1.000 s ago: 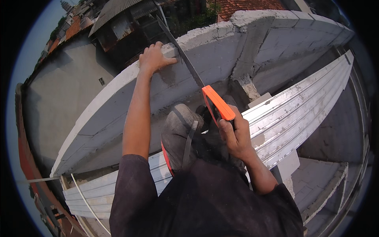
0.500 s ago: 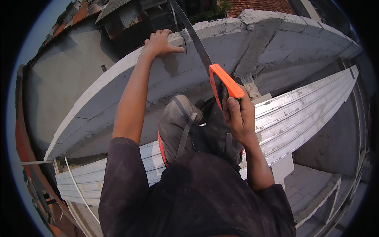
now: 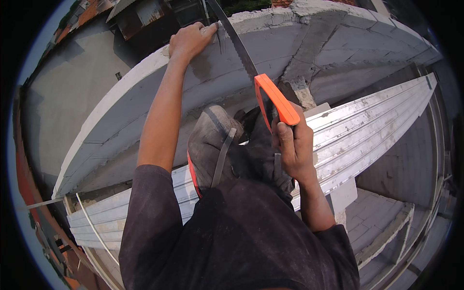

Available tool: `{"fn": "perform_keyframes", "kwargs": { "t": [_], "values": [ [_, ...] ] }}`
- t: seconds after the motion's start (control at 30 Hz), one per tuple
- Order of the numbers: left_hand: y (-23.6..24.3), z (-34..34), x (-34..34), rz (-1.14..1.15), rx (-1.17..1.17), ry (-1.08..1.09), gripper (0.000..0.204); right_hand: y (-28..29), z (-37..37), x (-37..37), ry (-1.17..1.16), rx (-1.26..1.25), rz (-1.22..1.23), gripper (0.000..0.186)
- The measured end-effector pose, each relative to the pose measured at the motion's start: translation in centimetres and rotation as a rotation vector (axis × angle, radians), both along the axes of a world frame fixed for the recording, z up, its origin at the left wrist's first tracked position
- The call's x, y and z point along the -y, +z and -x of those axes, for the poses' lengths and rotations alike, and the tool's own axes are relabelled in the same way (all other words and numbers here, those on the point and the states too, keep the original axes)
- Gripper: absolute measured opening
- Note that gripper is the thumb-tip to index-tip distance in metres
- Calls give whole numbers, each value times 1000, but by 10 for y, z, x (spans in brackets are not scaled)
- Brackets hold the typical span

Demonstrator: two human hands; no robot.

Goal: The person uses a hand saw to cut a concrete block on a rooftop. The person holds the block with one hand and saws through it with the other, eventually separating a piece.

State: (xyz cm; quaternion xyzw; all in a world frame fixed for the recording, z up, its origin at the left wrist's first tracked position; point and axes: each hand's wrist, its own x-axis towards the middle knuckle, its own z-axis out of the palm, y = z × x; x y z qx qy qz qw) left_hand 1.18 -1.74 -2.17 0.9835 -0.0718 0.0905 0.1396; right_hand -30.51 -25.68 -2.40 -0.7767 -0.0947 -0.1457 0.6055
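Note:
In my right hand (image 3: 294,145) is a handsaw (image 3: 277,99), its orange and black handle wrapped by my fingers. The toothed grey blade (image 3: 238,46) runs up and to the left, across the top edge of a pale block wall (image 3: 261,36). My left hand (image 3: 190,40) grips that top edge just left of the blade, fingers curled over the far side and partly hidden. A thin dark line marks the wall's face between hand and blade. Below the hand, a darker damp-looking patch (image 3: 202,68) stains the blocks.
Ribbed metal planks (image 3: 372,128) span beneath me from left to right. A mortar column (image 3: 314,46) stands in the wall right of the saw. Beyond lie a grey wall (image 3: 72,82) and roofs. Blockwork (image 3: 379,217) sits lower right; a thin white pole (image 3: 94,224) leans lower left.
My left hand has drawn its spread thumb up onto the wall's top edge, closer to the blade. The saw stays in my right hand, its handle tilted slightly differently. The view has shifted slightly.

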Motion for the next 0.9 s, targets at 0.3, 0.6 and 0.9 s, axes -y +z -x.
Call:
{"fn": "perform_keyframes", "kwargs": {
  "t": [0.3,0.6,0.9],
  "values": [
    [-2,-3,-3,-68,-31,10,91,21,11,-2,-38,-164,41,50],
    [2,2,0,-66,-65,37,88,20,4,-2,-71,-98,69,46],
    [7,1,2,-2,-130,37,98,7,-8,-3,-78,-15,-24,48]
  ]
}}
